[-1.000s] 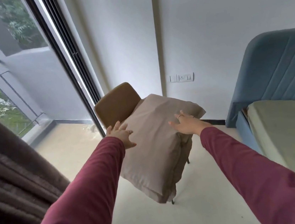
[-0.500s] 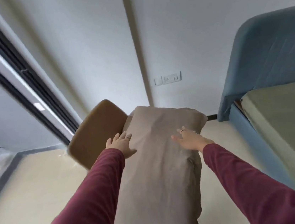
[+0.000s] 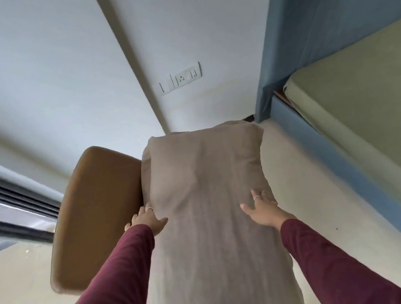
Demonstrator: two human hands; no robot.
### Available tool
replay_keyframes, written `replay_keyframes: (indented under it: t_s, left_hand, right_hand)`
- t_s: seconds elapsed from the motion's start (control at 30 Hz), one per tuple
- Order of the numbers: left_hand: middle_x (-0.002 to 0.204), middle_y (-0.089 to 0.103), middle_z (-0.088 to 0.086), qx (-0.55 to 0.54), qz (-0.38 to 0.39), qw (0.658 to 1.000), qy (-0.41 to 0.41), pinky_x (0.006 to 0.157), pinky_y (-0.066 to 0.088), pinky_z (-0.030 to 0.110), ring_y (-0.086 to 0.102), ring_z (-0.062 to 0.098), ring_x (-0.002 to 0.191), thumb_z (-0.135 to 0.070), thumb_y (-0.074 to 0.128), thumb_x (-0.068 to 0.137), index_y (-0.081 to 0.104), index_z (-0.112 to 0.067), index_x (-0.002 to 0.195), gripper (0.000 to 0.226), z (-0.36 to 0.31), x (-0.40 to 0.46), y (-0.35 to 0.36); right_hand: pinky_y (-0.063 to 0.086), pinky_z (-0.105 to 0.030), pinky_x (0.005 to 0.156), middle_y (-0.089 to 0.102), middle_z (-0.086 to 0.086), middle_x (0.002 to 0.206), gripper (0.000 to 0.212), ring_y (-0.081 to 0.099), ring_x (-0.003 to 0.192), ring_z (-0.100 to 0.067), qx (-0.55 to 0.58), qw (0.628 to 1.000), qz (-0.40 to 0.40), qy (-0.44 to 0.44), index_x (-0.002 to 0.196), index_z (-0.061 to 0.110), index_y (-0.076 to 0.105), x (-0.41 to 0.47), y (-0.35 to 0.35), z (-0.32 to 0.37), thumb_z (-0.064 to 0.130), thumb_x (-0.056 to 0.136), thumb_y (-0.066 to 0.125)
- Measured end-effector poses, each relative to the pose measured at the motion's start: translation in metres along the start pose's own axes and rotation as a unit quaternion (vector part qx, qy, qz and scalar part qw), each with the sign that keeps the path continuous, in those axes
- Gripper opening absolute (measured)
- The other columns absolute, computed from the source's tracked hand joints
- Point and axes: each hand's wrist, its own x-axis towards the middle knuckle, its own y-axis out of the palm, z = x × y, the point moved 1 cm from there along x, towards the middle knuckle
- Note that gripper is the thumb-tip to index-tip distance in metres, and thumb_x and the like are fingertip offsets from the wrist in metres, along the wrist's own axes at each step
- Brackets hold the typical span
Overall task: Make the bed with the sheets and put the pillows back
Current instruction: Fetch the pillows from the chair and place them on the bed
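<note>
Head view: my left hand (image 3: 145, 220) and right hand (image 3: 262, 208), fingers spread, flank the long taupe fabric pillow (image 3: 210, 201) running lengthwise away; neither grip nearer.

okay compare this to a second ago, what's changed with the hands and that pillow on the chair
Both hands have slid down to the beige pillow's sides: the left hand at its left edge, the right hand flat on its right side. The view has closed in and now looks more steeply down. The pillow still lies on the tan padded chair, not lifted; the olive-sheeted bed is unchanged.
</note>
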Motion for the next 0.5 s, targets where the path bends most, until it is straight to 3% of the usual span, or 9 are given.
replay_keyframes:
  t_s: [0.1,0.23,0.4,0.5]
  left_hand:
    - [0.157,0.015,0.009,-0.037,0.032,0.999,-0.009,0.115,0.022,0.040,0.023,0.027,0.142,-0.051,0.050,0.091,0.009,-0.008,0.151,0.084,0.011,0.024,0.008]
    - [0.150,0.030,0.017,-0.130,0.049,0.990,-0.036,0.111,0.030,0.035,0.036,0.032,0.135,-0.051,0.051,0.091,0.015,-0.002,0.148,0.084,0.011,0.036,0.008]
    - [0.144,0.041,0.019,-0.197,0.120,0.971,-0.059,0.107,0.034,0.032,0.042,0.032,0.130,-0.060,0.044,0.090,0.032,0.004,0.142,0.084,0.020,0.048,0.023]
    - [0.143,0.042,0.018,-0.286,0.147,0.944,-0.080,0.109,0.033,0.032,0.043,0.032,0.130,-0.067,0.051,0.082,0.034,0.004,0.141,0.095,0.024,0.047,0.029]
  right_hand:
    - [0.010,-0.048,0.119,-0.007,-0.014,0.160,0.077,0.008,0.146,-0.037,0.030,0.999,-0.033,0.029,0.154,0.021,-0.003,0.012,0.005,-0.004,0.056,0.096,0.035]
    - [0.014,-0.045,0.119,-0.003,-0.017,0.160,0.076,0.014,0.146,-0.036,0.089,0.994,-0.035,0.060,0.153,0.027,-0.005,0.026,0.011,-0.010,0.052,0.096,0.039]
    - [0.020,-0.044,0.117,0.016,-0.018,0.156,0.080,0.024,0.142,-0.034,0.140,0.985,-0.053,0.087,0.153,0.028,-0.003,0.042,0.016,-0.010,0.049,0.094,0.047]
    - [0.022,-0.044,0.116,0.028,-0.013,0.154,0.082,0.031,0.140,-0.032,0.211,0.968,-0.093,0.099,0.153,0.024,-0.003,0.046,0.015,-0.005,0.053,0.094,0.045]
